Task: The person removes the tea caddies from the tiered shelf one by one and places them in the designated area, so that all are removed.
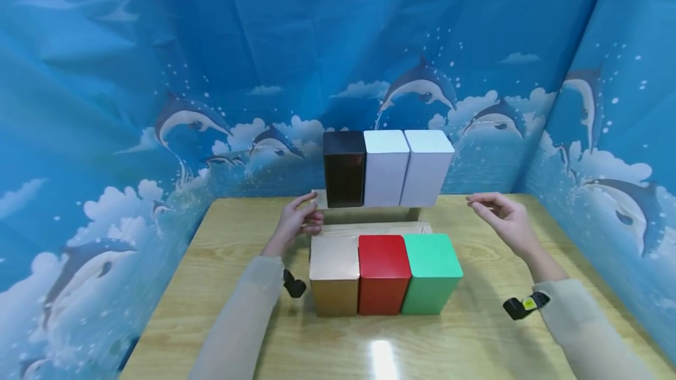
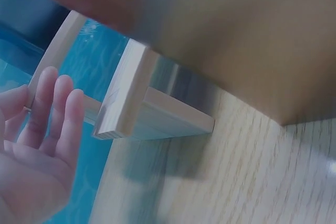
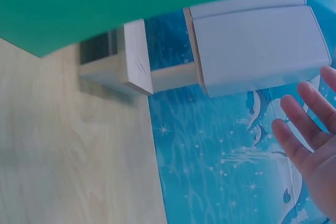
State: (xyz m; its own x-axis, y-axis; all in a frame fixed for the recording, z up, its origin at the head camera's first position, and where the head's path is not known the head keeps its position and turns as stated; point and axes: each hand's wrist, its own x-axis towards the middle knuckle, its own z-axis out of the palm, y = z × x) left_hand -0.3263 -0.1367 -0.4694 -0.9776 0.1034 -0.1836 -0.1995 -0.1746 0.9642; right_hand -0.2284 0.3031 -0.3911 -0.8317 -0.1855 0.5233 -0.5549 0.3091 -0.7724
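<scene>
My left hand [image 1: 296,221] is at the left end of a stepped wooden rack [image 1: 377,228], its thumb and index finger pinching the end of the upper board. On that board stand a black box [image 1: 344,177] and two white boxes, one in the middle [image 1: 385,177] and one on the right [image 1: 426,177]. In front of the rack, a gold box [image 1: 334,292], a red box [image 1: 384,292] and a green box [image 1: 432,292] stand side by side on the table. My right hand [image 1: 509,224] hovers right of the white boxes, holding nothing, its fingers loosely extended in the right wrist view.
The rack and boxes rest on a light wood-grain table [image 1: 222,286]. Blue cloth printed with dolphins and clouds [image 1: 296,75] hangs behind and along both sides. Each wrist carries a small black camera, one on the left [image 1: 293,285] and one on the right [image 1: 516,308].
</scene>
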